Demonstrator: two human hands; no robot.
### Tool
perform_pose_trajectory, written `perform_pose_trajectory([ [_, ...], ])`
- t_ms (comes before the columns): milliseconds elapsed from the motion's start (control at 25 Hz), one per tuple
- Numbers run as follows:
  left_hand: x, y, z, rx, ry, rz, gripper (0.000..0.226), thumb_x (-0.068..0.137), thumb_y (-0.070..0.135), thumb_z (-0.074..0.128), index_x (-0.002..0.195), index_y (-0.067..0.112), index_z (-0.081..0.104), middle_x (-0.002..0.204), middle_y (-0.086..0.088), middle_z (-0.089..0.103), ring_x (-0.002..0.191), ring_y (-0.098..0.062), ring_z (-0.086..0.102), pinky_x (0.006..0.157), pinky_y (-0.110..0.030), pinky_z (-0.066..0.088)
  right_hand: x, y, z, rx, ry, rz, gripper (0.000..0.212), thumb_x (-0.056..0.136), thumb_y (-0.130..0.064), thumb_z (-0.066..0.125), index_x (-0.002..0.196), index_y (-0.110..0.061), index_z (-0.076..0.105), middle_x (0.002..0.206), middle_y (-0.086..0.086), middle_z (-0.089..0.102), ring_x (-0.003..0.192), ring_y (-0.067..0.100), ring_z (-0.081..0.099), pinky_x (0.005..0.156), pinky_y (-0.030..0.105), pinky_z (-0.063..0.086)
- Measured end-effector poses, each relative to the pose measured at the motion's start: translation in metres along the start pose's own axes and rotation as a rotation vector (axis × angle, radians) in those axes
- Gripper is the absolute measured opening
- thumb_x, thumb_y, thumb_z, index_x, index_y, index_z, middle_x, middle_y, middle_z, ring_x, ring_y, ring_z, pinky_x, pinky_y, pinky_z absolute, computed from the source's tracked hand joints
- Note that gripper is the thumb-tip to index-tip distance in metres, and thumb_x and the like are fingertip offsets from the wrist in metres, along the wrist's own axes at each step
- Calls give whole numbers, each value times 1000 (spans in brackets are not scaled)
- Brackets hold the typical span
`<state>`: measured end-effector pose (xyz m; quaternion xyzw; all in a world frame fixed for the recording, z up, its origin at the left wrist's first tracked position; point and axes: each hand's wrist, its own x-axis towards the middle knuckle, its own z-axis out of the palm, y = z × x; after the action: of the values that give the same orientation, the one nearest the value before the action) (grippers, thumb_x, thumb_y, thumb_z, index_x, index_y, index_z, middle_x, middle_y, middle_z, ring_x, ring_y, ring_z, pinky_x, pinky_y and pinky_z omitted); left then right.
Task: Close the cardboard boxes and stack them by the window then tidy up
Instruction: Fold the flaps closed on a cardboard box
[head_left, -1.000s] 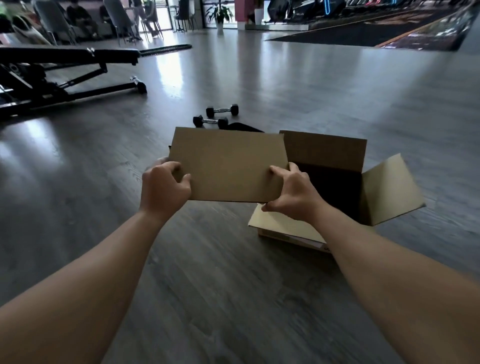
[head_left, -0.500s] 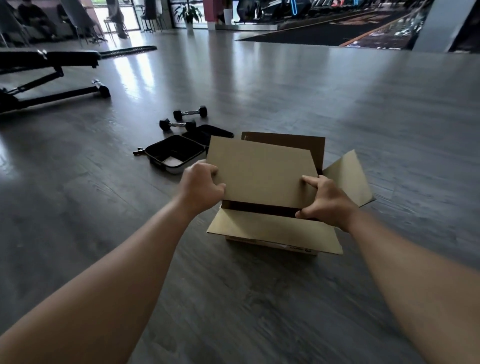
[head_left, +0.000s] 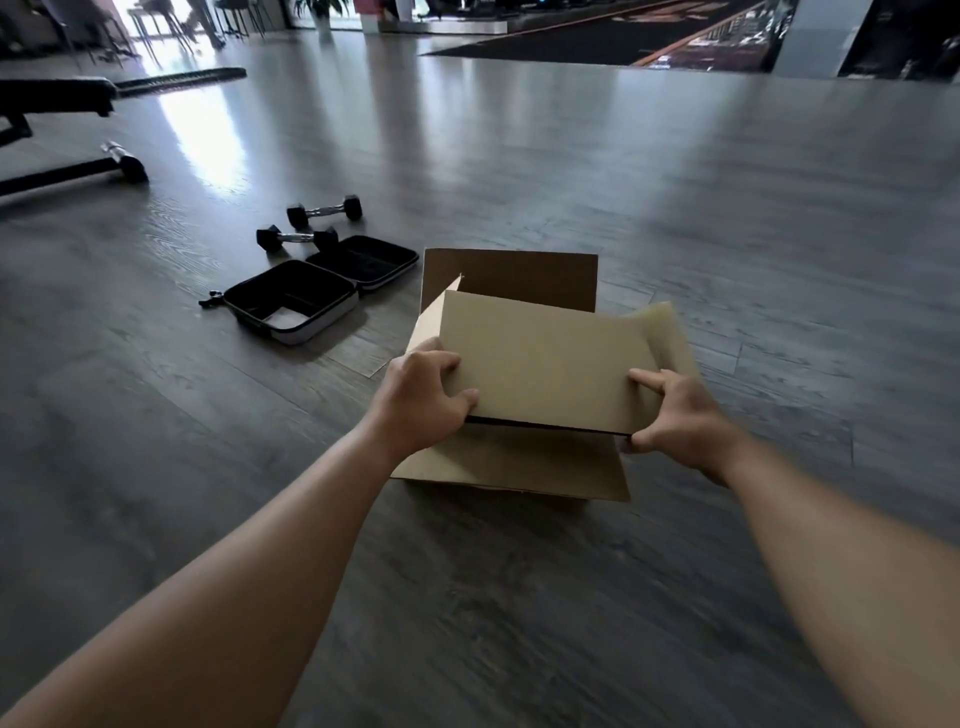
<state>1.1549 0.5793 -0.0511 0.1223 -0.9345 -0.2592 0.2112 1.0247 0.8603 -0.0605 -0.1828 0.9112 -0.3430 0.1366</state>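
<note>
Hands (head_left: 423, 397) (head_left: 680, 415) still grip cardboard sheet (head_left: 545, 364), now lower, seemingly over box (head_left: 511, 273).

Case (head_left: 291, 306) left of box (head_left: 519, 462), dumbbells (head_left: 297, 238) behind.

Plain brown cardboard box (head_left: 511, 467), standing open on grey wood-look floor. Far flap (head_left: 511, 278) upright, darker on its inner face. Near flap (head_left: 514, 465) folded outward and down toward the floor. Right flap (head_left: 672, 332) angled up and outward, blurred. Left flap (head_left: 428, 319) raised, tilted inward. Flat tan cardboard panel (head_left: 545, 361) lying slanted across the opening, lower long edge toward the near side, dark gap showing beneath that edge. Inside of box hidden.
</note>
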Motion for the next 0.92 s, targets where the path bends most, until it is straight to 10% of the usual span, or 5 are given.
perform_pose_trajectory([
  [440, -4, -34, 25, 58, -320, -218, 79, 62, 52, 88, 123, 8, 63, 124, -6, 60, 111, -23, 56, 90, -31, 43, 15, -6, 14, -230, -30, 13, 86, 67, -31, 89, 143, -13, 53, 139, 9, 55, 126, 29, 52, 103, 36, 44],
  [920, -32, -114, 6, 181, -291, -283, 51, 100, 36, 55, 144, 12, 50, 166, -2, 18, 148, -26, 29, 118, -40, 28, 14, -22, 89, -323, 2, -130, 36, 100, -40, 58, 127, -19, 69, 140, 1, 57, 122, 24, 56, 85, 28, 38],
])
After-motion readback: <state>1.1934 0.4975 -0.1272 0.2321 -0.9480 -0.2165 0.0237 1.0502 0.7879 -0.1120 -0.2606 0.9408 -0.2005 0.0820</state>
